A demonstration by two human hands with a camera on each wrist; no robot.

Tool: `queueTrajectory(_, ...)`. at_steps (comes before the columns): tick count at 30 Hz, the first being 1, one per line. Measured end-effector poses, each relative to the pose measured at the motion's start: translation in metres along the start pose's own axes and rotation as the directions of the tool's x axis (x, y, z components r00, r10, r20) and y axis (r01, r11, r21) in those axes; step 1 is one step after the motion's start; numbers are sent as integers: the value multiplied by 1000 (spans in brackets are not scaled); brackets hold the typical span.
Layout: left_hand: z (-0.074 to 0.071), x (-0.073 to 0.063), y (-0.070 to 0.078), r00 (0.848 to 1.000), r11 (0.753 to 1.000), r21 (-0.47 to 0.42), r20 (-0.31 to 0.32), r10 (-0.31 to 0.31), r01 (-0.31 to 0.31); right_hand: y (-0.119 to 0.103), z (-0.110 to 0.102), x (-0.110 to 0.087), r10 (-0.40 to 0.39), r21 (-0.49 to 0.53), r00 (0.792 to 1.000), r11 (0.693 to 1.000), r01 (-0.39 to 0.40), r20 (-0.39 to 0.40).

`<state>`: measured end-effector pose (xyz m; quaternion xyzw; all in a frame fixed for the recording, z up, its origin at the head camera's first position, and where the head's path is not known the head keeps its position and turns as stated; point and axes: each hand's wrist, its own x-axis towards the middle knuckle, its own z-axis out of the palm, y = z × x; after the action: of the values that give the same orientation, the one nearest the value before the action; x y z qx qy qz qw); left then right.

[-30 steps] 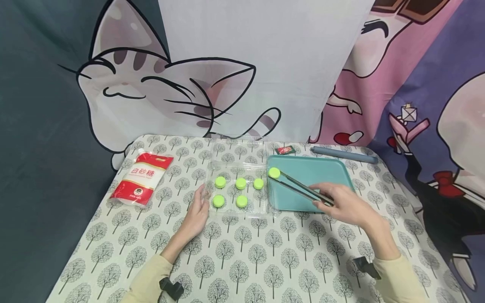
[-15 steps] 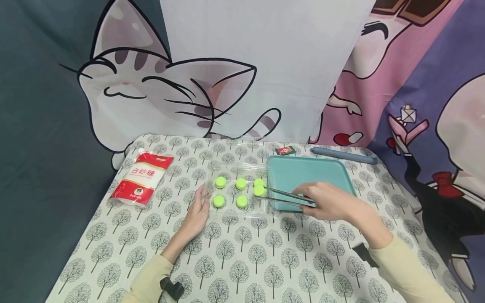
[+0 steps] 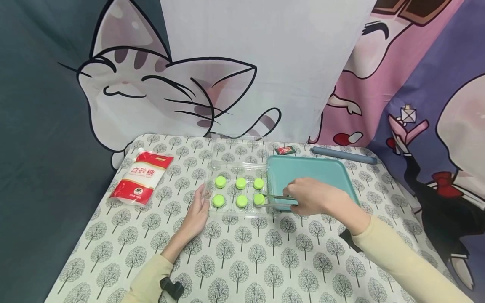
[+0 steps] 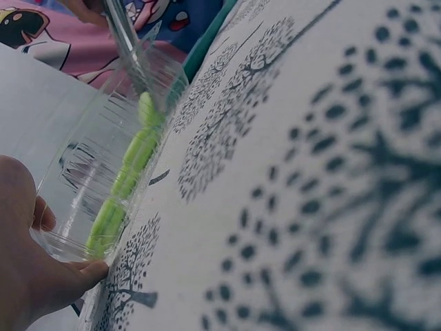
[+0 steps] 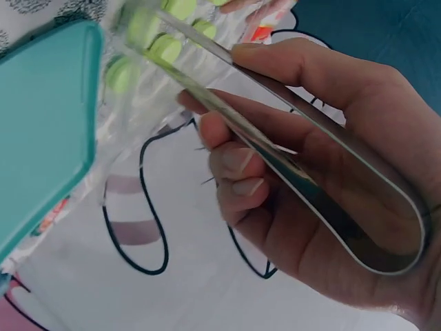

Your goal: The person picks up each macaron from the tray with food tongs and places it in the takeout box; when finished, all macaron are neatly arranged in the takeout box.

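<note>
A clear plastic box (image 3: 239, 167) with its lid raised holds several bright green macarons (image 3: 241, 183) in two rows. My left hand (image 3: 197, 210) grips the box's left end; the left wrist view shows the thumb (image 4: 86, 274) low on the outside and a finger behind the clear wall. In my right hand (image 3: 308, 194) are metal tongs (image 5: 227, 114), held between thumb and fingers. Their tips reach into the box around the front right macaron (image 3: 259, 199). Whether they still press on it is too blurred to tell in the right wrist view.
A teal tray (image 3: 314, 168) stands right of the box, under my right hand. Behind it lie a grey-blue rod (image 3: 344, 155) and a small red-and-green packet (image 3: 285, 150). A red and white sugar bag (image 3: 142, 179) lies at left. The cloth (image 3: 242, 261) has printed trees.
My right hand has moved left, carrying a macaron in the tongs from above the tray's left edge down into the box's front right spot. The left hand has stayed put.
</note>
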<state>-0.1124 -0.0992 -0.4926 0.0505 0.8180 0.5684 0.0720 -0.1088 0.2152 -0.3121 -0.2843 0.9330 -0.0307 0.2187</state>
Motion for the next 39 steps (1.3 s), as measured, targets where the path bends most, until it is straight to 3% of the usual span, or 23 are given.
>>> queueTrajectory(11, 0, 1, 2, 1000, 1000, -10, 13, 18, -18, -17, -16, 4, 104, -44, 990, 994, -100, 90)
queueTrajectory(17, 1, 1, 0, 1000, 1000, -11, 10, 13, -13, -6, -20, -11, 92, 18, 994, 995, -93, 67)
queueTrajectory(20, 1, 1, -1, 1000, 1000, -9, 9, 9, -9, 5, -16, -22, 73, 50, 997, 996, -73, 6)
queueTrajectory(24, 1, 1, -1, 1000, 1000, -4, 5, 8, -8, 22, -6, -37, 30, 91, 990, 996, -17, -137)
queueTrajectory(31, 0, 1, -1, 1000, 1000, -3, 2, 16, -16, 49, 17, -57, 5, 162, 934, 985, 56, -357)
queueTrajectory(39, 0, 0, 0, 1000, 1000, -6, 5, 20, -20, 76, 43, -72, 152, 264, 867, 964, -25, -474)
